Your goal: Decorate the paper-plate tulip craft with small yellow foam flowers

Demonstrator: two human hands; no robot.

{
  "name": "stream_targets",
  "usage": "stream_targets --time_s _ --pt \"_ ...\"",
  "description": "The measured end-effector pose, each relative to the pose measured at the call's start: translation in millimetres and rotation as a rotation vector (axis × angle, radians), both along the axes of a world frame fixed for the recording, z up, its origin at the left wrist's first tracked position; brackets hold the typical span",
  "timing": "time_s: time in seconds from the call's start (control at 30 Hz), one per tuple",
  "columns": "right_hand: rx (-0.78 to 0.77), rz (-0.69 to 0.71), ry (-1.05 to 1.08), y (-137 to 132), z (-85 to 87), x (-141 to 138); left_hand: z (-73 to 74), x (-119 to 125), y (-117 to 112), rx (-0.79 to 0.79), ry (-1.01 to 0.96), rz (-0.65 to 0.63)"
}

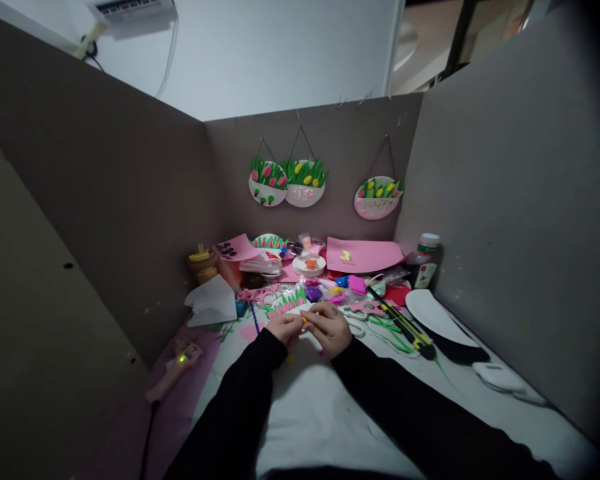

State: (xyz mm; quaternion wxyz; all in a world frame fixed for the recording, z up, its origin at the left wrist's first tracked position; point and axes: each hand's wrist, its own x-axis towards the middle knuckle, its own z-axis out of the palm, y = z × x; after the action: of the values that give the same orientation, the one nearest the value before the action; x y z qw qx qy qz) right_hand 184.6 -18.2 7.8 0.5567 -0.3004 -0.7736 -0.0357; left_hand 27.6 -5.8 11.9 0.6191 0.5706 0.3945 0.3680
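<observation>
Head cam: your left hand (284, 328) & right hand (331, 329) both pinch a tiny yellow bit (305, 320) btwn them, just above the white tabletop (310, 413). Prob light, soft, squashy; hold its edges gently.

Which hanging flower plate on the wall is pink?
The rightmost hanging paper plate, off by itself; the two white plates left of it overlap.

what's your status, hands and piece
Left hand and right hand together, pinching yellow piece. Scissors beside right hand. Nothing blocking.
</observation>
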Motion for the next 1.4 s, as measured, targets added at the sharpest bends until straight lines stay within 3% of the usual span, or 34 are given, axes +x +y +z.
stream_targets --time_s 0.3,0.4,0.53,0.67,0.87,1.03,1.23,1.4 --pt "-0.032 0.004 0.045 -1 0.8 0 8.6 -4 0 -0.035 -0.049 -0.018" --pt "-0.028 -0.026 0.08 -2 2.7 -1 9.4 0 -1 -0.098 -0.245 0.0" --pt "-0.004 -0.011 0.055 -7 5.4 -7 12.0 14 -5 -0.227 -0.613 0.134" --pt "0.065 0.009 -0.075 -14 6.3 -18 14.0 20 -8 -0.283 -0.698 0.143" --pt "0.144 0.03 -0.302 -17 1.8 -24 27.2 1 -5 -0.362 -0.892 0.176" --pt "0.102 -0.052 -0.328 -14 -0.7 -25 32.6 -1 -1 -0.392 -0.933 0.209" --pt "0.084 -0.027 -0.37 -12 -2.6 -25 28.9 0 3 -0.424 -0.923 0.228" --pt "0.093 -0.038 -0.347 -12 -3.0 -26 26.4 0 6 -0.414 -1.024 0.255"
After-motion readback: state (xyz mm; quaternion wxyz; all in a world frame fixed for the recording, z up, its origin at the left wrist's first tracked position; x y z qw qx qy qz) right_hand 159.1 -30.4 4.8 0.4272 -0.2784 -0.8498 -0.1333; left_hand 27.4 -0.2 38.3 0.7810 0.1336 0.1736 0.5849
